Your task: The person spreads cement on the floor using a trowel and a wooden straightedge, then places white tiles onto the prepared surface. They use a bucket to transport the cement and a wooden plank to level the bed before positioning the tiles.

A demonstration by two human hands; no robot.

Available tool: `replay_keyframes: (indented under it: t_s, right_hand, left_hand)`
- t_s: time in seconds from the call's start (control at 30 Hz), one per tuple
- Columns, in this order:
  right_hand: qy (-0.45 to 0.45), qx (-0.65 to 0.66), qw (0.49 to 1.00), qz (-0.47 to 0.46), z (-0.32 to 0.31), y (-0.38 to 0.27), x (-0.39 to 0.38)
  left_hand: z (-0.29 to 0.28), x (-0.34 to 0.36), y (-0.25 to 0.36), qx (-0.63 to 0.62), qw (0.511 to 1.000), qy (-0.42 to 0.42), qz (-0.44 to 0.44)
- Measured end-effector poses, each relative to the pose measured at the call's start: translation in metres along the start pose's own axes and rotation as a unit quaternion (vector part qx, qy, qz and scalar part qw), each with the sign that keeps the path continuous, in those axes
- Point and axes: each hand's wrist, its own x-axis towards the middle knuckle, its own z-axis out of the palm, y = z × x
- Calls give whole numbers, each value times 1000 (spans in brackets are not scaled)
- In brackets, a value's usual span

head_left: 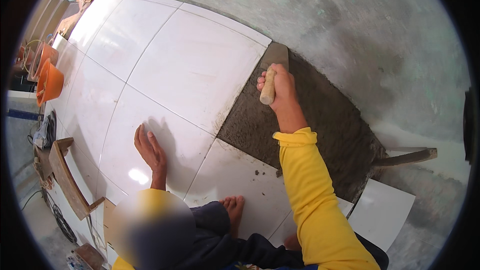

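Note:
My right hand (282, 86) is closed round the wooden handle of a trowel (276, 55). The trowel's flat metal blade lies at the far corner of a patch of wet grey mortar (325, 105), between the edge of a white floor tile (195, 55) and the wall. My left hand (150, 149) is over another glossy white tile (155, 130), fingers stretched out and holding nothing. Whether its palm presses on the tile cannot be made out.
The rough grey wall (360, 30) borders the mortar on the far right. A loose white tile (382, 212) and a wooden strip (407, 158) lie at right. Orange buckets (50, 82), a wooden frame (70, 177) and dark cables (61, 225) are at left. My bare foot (234, 212) rests on the tiles.

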Motion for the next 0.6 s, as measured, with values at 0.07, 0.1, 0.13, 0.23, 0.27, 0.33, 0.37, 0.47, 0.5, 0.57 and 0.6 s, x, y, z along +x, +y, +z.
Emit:
replay_keyframes:
  t_s: [0.07, 0.1, 0.13, 0.23, 0.27, 0.33, 0.37, 0.47, 0.5, 0.57, 0.6]
  right_hand:
    - [6, 3, 1000, 0, 4, 0, 2]
    - [8, -2, 1000, -4, 10, -3, -1]
    - [10, -6, 1000, -9, 14, -5, -2]
    - [28, -31, 999, 11, 19, -12, 4]
    - [22, -50, 998, 18, 17, -11, 0]
    - [9, -91, 995, 31, 17, -4, -21]
    - [12, -89, 996, 7, 12, 3, -35]
    - [0, -58, 997, -43, -4, 21, -52]
    - [-6, -29, 999, -43, -10, 23, -52]
    - [-38, 9, 999, -34, -16, 24, -42]
    - [-75, 39, 996, -15, -11, 25, -35]
  left_hand:
    - [3, 0, 0, 6, 1000, 6, 11]
    - [3, 1, 0, 10, 1000, 8, 17]
    - [2, 1, 2, 7, 1000, 7, 13]
    - [1, 0, 5, 6, 1000, 6, 10]
    - [1, 0, 5, 14, 1000, 7, 16]
    - [0, 0, 3, 16, 1000, 12, 15]
    - [-2, 0, 1, 8, 1000, 14, 8]
    - [-2, 1, 6, -14, 1000, 19, 6]
    - [-2, 1, 7, -20, 1000, 13, 9]
    - [-1, -2, 7, -15, 1000, 8, 4]
    - [-2, 0, 7, -12, 1000, 9, 4]
